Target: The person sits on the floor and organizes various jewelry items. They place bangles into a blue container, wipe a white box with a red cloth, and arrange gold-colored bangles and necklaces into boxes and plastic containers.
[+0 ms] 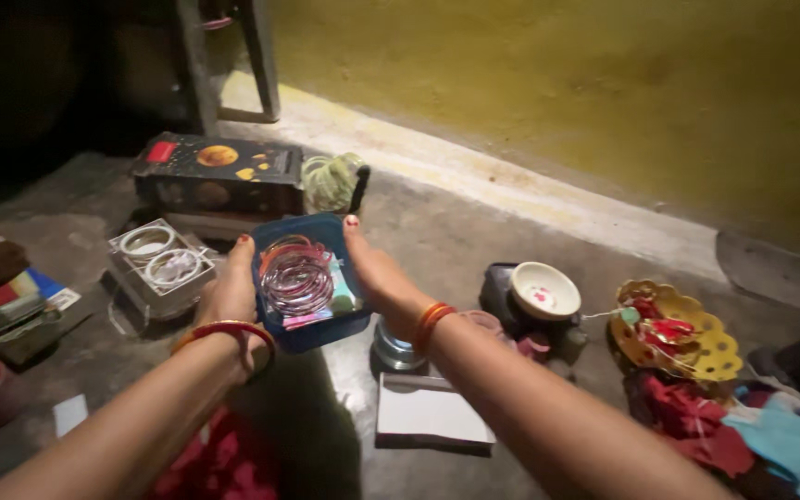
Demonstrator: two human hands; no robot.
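A: Head view, grips?
B: Left hand (231, 294) and right hand (377, 275) both closed on blue box (312, 326), one per side, above the floor (437, 231).
A: Contents?
B: Pink bangles (295, 275) between the grips. Clear case (155, 264) just left.

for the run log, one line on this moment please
left hand holds blue box | right hand holds it | bangles inside

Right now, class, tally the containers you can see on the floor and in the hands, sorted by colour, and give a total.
Blue: 1, the blue box of bangles, held by the left hand and right hand
Clear: 1, the clear bangle case
White: 1, the white bowl
Gold: 1, the gold scalloped tray
Black: 1, the black carton
Total: 5
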